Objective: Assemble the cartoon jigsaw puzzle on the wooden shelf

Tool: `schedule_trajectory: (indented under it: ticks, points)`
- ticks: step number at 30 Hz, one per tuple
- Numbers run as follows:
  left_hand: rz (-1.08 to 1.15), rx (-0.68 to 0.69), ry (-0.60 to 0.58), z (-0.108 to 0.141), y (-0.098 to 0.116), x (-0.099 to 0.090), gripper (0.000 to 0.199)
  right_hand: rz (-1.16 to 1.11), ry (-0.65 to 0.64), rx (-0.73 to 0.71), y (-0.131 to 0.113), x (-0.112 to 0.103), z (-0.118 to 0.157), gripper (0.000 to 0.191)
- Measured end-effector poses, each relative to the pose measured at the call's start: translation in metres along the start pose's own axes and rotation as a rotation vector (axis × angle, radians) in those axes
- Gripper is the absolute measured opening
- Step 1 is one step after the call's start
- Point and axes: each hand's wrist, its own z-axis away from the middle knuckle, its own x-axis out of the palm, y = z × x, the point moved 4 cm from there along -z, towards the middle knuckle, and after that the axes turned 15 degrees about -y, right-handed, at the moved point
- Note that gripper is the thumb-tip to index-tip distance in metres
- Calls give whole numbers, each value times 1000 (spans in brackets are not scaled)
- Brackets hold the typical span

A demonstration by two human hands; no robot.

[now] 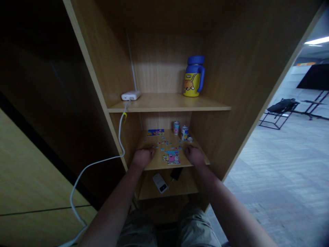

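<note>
On the wooden shelf (154,163), a partly joined jigsaw puzzle (172,157) lies near the front edge, with loose pieces (163,141) scattered behind it. My left hand (144,157) rests at the shelf's left side, fingers curled; what it holds, if anything, is too small to name. To the right of the joined pieces is my right hand (194,155), also closed, its fingertips hidden from view. A colourful picture card (156,132) lies at the back left. Two small printed cans (176,128) stand at the back right, beside a round metal lid (190,139).
The shelf above holds a blue and yellow jug (193,77) and a white device (130,95) with a white cable (96,161) hanging left. Below lie a pale phone-like device (159,183) and a dark one (176,173). Side panels flank both arms.
</note>
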Motion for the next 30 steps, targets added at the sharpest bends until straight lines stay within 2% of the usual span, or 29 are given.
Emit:
schedule_trajectory:
  ticks: [3, 5, 7, 10, 12, 13, 15, 20, 23, 26, 30]
  points:
    - [23, 22, 88, 43, 12, 15, 47, -7, 7, -5, 0, -1, 1, 41]
    - [52, 66, 48, 81, 17, 45, 50, -16, 17, -14, -1, -2, 2, 43]
    - [93, 50, -48, 124, 19, 86, 49, -18, 12, -16, -1, -3, 3, 43]
    - [140, 116, -303, 180, 29, 152, 44, -12, 1, -15, -2, -4, 4, 44]
    - [109, 173, -428, 203, 41, 181, 41, -16, -5, -16, -3, -5, 6, 44]
    - [83, 213, -465, 209, 48, 190, 39, -20, -4, -17, -3, -5, 6, 44]
    - [61, 252, -514, 213, 59, 199, 38, -26, -2, -15, -3, -6, 8, 44]
    - [68, 111, -617, 207, 60, 211, 39, -32, -14, -26, -3, -6, 9, 45]
    - [59, 168, -617, 210, 66, 215, 36, -31, -7, -39, -2, -6, 8, 45]
    - [109, 205, -589, 211, 74, 214, 43, -29, -6, -49, -1, -5, 5, 43]
    - [203, 258, -605, 209, 86, 215, 37, -47, 0, -43, 1, -2, 1, 41]
